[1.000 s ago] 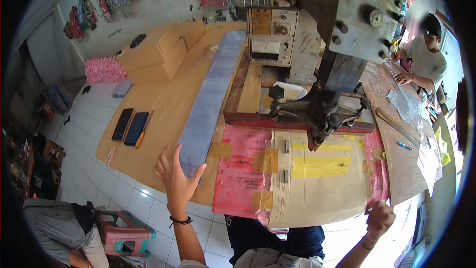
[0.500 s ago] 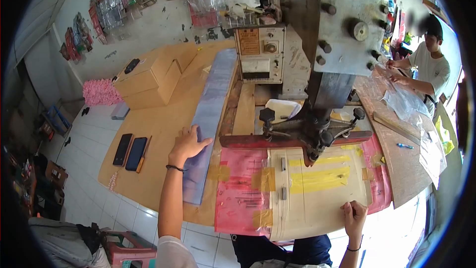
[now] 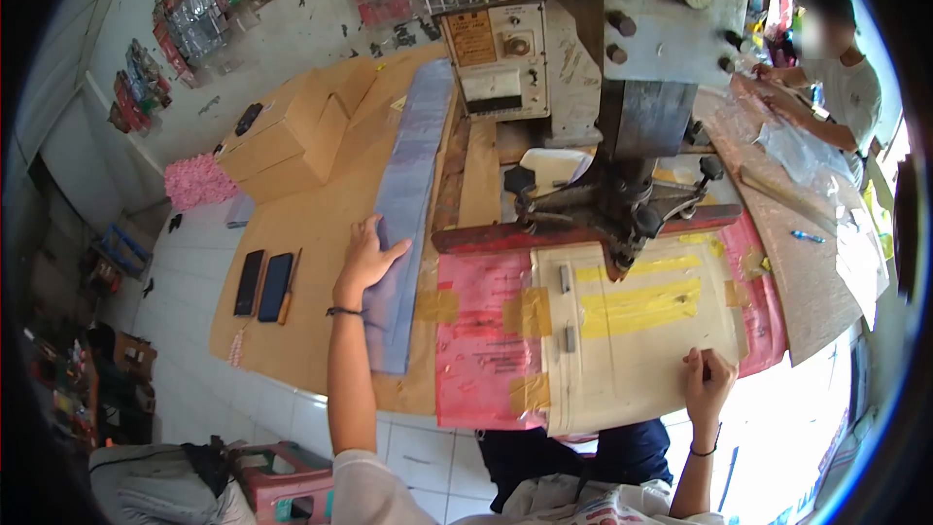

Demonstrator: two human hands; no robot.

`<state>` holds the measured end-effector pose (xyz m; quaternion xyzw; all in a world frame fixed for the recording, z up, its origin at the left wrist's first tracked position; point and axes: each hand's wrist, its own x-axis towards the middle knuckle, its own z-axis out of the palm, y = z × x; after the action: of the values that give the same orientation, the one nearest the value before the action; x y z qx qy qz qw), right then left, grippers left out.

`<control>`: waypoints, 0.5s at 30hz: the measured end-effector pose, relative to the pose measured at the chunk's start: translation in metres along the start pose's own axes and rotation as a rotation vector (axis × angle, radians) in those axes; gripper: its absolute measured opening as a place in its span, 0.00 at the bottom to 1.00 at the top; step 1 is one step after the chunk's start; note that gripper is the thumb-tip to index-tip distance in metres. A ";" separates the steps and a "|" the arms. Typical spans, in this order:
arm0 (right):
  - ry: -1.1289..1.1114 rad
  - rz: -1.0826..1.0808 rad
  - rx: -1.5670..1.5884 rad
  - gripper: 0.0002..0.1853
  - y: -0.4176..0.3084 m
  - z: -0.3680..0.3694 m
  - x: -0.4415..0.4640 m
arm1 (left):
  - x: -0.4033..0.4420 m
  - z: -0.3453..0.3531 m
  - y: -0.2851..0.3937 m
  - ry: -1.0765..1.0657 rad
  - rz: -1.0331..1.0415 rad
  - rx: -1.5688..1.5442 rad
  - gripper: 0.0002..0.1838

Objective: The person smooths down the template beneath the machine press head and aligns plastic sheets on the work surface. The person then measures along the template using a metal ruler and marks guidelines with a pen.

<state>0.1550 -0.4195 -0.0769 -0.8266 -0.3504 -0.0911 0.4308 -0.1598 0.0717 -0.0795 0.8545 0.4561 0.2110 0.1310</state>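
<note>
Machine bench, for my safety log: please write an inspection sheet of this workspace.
Surface: brown table beside the machine.
Job's things: bluish plastic sheets; tan panel taped to red sheet.
Clutter: two phone-like devices, cardboard box.
Hands: left hand on the bluish plastic sheets, thumb spread; right hand curled at the tan panel, contact unclear.
Cables: nothing seen.
Surroundings: co-worker at right; packs hanging on the wall.

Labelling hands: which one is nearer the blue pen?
Right: the right hand is in front and left of the blue pen; the left hand is much farther left.
</note>
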 end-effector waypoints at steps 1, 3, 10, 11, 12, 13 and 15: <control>0.001 0.002 -0.006 0.14 0.001 0.001 -0.001 | 0.000 0.001 -0.005 0.021 0.024 -0.044 0.53; 0.000 0.004 0.033 0.14 0.000 0.001 -0.001 | 0.001 0.000 -0.004 0.017 0.005 -0.073 0.54; -0.002 -0.056 0.129 0.14 0.003 -0.008 -0.001 | 0.003 -0.011 -0.022 0.168 -0.087 -0.111 0.45; -0.002 -0.047 0.131 0.14 0.003 -0.008 -0.002 | 0.003 -0.009 -0.029 0.176 -0.118 -0.160 0.40; -0.004 -0.039 0.134 0.14 0.003 -0.009 -0.002 | 0.001 -0.011 -0.030 0.184 -0.149 -0.209 0.36; -0.009 -0.033 0.136 0.15 0.003 -0.009 -0.002 | -0.002 -0.011 -0.031 0.193 -0.186 -0.258 0.32; -0.007 -0.045 0.171 0.15 0.004 -0.009 -0.002 | -0.007 -0.014 -0.026 0.191 -0.180 -0.204 0.24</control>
<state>0.1577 -0.4287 -0.0747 -0.7791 -0.3771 -0.0677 0.4963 -0.1892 0.0803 -0.0794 0.7685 0.5173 0.3242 0.1916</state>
